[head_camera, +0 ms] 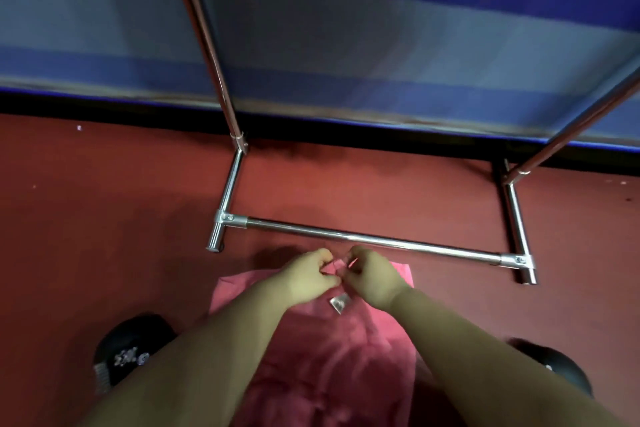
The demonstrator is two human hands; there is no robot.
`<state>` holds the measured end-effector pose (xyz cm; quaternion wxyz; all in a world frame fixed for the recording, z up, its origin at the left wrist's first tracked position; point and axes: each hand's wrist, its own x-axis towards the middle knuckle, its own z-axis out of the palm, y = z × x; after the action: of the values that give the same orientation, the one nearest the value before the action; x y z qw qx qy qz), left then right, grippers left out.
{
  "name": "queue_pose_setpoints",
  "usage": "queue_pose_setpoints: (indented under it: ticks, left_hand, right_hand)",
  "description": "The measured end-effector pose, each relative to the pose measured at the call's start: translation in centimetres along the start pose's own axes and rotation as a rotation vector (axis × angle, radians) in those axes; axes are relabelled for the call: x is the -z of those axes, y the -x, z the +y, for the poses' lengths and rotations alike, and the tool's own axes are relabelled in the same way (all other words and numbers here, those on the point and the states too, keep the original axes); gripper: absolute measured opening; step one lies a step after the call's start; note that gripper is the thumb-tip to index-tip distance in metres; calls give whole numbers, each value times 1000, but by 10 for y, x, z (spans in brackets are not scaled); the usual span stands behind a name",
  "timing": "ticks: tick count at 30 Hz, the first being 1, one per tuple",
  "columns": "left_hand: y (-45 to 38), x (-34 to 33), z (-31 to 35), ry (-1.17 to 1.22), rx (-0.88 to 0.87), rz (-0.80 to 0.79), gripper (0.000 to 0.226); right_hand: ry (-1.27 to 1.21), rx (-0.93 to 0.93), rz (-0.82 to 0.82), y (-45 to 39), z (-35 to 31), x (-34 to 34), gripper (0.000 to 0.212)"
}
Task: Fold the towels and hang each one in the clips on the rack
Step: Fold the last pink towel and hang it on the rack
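Note:
A pink towel (332, 357) hangs down in front of me, over the red floor, with a small white label (340, 303) on it. My left hand (308, 276) and my right hand (372, 276) are close together at the towel's top edge, both pinching the pink cloth between fingers and thumb. The chrome rack (363, 239) stands just beyond my hands; only its base bar, feet and two slanted uprights show. No clips are in view.
The floor is red carpet (104, 236). A blue and grey striped wall (346, 45) runs behind the rack. My two black shoes (128, 347) (554, 367) stand on either side of the towel.

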<state>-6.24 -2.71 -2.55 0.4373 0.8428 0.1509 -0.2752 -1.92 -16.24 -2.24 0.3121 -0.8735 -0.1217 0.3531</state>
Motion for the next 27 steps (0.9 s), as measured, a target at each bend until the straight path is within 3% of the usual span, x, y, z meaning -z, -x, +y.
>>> queue_pose_setpoints:
  ticks: [4, 9, 16, 20, 27]
  left_hand:
    - [67, 34, 61, 112, -106, 2, 24]
    - [159, 66, 127, -45, -273, 125, 13]
    - [256, 80, 163, -27, -545, 311, 24]
    - [278, 75, 151, 95, -628, 441, 21]
    - [275, 85, 136, 402, -514, 807, 22]
  right_hand:
    - [-53, 139, 79, 62, -48, 45, 25]
    - [-221, 265, 110, 151, -94, 92, 23]
    - [-472, 460, 76, 253, -132, 118, 22]
    - [-335, 467, 13, 273, -122, 106, 16]
    - [12, 352, 62, 257, -85, 104, 24]
